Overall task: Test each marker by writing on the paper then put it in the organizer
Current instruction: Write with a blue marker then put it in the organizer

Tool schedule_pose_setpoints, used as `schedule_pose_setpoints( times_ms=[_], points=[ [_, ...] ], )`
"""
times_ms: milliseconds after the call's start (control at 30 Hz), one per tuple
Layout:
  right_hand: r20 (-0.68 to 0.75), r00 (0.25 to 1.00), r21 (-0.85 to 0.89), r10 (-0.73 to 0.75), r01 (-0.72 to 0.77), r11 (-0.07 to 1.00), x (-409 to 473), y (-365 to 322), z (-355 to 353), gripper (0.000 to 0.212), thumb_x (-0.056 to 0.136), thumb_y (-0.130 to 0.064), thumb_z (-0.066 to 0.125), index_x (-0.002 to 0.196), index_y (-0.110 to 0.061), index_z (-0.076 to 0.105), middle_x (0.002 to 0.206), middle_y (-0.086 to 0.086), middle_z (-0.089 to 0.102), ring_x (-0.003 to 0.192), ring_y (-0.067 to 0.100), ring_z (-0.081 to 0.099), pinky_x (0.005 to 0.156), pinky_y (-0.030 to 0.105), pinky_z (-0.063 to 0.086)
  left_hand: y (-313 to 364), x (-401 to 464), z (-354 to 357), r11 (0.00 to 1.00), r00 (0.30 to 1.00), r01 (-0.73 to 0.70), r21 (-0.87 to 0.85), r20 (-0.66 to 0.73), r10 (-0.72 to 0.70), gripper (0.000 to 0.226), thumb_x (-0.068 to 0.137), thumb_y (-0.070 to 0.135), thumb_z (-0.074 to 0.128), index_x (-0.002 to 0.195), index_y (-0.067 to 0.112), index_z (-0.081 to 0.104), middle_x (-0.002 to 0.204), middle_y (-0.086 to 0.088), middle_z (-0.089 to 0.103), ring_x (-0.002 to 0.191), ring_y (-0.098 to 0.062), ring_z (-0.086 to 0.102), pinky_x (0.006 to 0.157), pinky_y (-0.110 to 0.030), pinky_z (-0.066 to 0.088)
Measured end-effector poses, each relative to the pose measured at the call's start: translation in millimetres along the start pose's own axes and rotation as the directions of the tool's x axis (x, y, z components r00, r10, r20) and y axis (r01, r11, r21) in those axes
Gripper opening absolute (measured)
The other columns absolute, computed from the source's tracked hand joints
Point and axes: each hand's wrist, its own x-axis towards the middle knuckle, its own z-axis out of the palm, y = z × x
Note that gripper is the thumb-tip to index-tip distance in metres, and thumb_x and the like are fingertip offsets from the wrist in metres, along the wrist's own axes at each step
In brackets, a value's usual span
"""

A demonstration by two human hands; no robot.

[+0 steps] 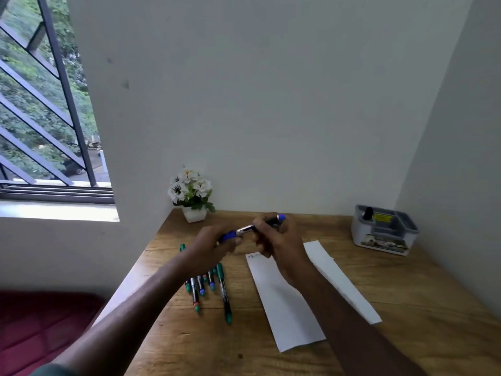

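Both hands hold one blue marker (247, 228) level above the wooden table. My left hand (210, 246) grips its blue cap end and my right hand (279, 240) grips the barrel, whose blue tail sticks out past the fingers. Whether the cap is on or off I cannot tell. Below the hands lies a folded white paper (284, 302) with a small scribble at its top. A pile of several markers (210, 286) with green, blue and red ends lies left of the paper. The grey organizer (383, 230) stands at the back right with one dark marker upright in it.
A small white pot of white flowers (191, 195) stands at the table's back left corner. Walls close off the back and right sides. A barred window is at the left, and a dark red cushion (40, 329) lies below the table's left edge.
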Motion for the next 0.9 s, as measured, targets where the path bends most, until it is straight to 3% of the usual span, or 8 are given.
schedule_pose_setpoints(
  times_ms=[100,200,333,467,533,700,800,900],
  points=[
    [-0.05,0.998,-0.073,0.038,-0.042,0.996,-1,8,4,0.025,0.095,-0.028,0.067,0.075,-0.013,0.065,0.06,0.003,0.057,0.051,0.012,0.049,0.048,0.023,0.038,18,5,15,0.996,0.992,-0.074,-0.054,0.093,0.079,0.013,0.1,0.021,0.053,0.105,0.022,0.064,0.087,0.009,0.066,0.081,-0.009,0.061,0.071,-0.025,0.048],
    [-0.127,0.991,-0.026,0.053,-0.057,0.998,1,6,-2,0.033,0.096,-0.03,0.064,0.068,-0.013,0.059,0.054,0.0,0.05,0.047,0.008,0.042,0.048,0.023,0.034,28,5,25,0.992,0.996,-0.057,-0.113,0.068,0.065,0.018,0.102,0.025,0.047,0.089,0.024,0.06,0.073,0.008,0.057,0.068,-0.008,0.052,0.065,-0.03,0.042],
    [-0.07,0.996,0.036,0.061,-0.058,0.998,1,0,-14,0.037,0.099,-0.024,0.058,0.063,-0.015,0.053,0.052,-0.003,0.041,0.046,0.009,0.032,0.047,0.025,0.026,41,3,22,0.958,0.988,-0.009,-0.288,0.143,0.052,0.028,0.103,0.021,0.047,0.076,0.021,0.055,0.063,0.009,0.046,0.059,-0.005,0.041,0.058,-0.026,0.035],
    [-0.154,0.98,0.35,0.129,-0.068,0.934,11,-9,-48,0.041,0.099,-0.019,0.054,0.059,-0.018,0.047,0.045,-0.004,0.036,0.04,0.009,0.025,0.047,0.028,0.017,25,-5,9,0.916,0.946,0.111,-0.384,0.324,0.021,0.032,0.103,0.02,0.048,0.118,-0.005,0.061,0.068,0.006,0.046,0.066,-0.014,0.045,0.064,-0.034,0.039],
    [-0.125,0.991,0.3,0.052,-0.012,0.954,14,-10,-66,0.038,0.099,-0.016,0.057,0.063,-0.014,0.045,0.048,0.0,0.038,0.041,0.01,0.027,0.044,0.025,0.021,16,-9,7,0.909,0.944,0.187,-0.373,0.323,-0.062,0.029,0.103,0.018,0.048,0.126,0.008,0.062,0.07,0.001,0.053,0.068,-0.016,0.051,0.063,-0.028,0.044],
    [-0.09,0.995,-0.061,-0.031,0.026,0.998,5,17,-63,0.024,0.091,-0.006,0.068,0.074,0.003,0.053,0.057,0.004,0.053,0.051,0.011,0.045,0.05,0.024,0.036,-6,12,18,0.963,0.96,0.236,-0.13,0.182,-0.211,0.009,0.096,0.02,0.061,0.093,0.014,0.068,0.078,-0.004,0.074,0.057,-0.013,0.064,0.061,-0.027,0.052],
    [-0.112,0.993,-0.263,0.034,-0.062,0.963,-3,44,-57,0.017,0.093,-0.014,0.068,0.077,-0.012,0.064,0.065,0.002,0.065,0.06,0.011,0.057,0.061,0.026,0.046,-18,30,30,0.967,0.959,0.256,-0.014,0.131,-0.252,0.013,0.096,0.024,0.059,0.084,0.021,0.062,0.075,-0.005,0.069,0.063,-0.011,0.064,0.061,-0.026,0.05],
    [-0.093,0.995,-0.335,0.033,-0.063,0.94,-7,59,-56,0.011,0.094,-0.011,0.065,0.085,-0.009,0.069,0.074,0.008,0.074,0.064,0.016,0.064,0.062,0.025,0.049,-25,45,45,0.958,0.948,0.242,0.152,0.173,-0.266,0.019,0.099,0.033,0.051,0.081,0.027,0.05,0.08,0.004,0.054,0.078,-0.016,0.054,0.064,-0.024,0.038]
  ],
)
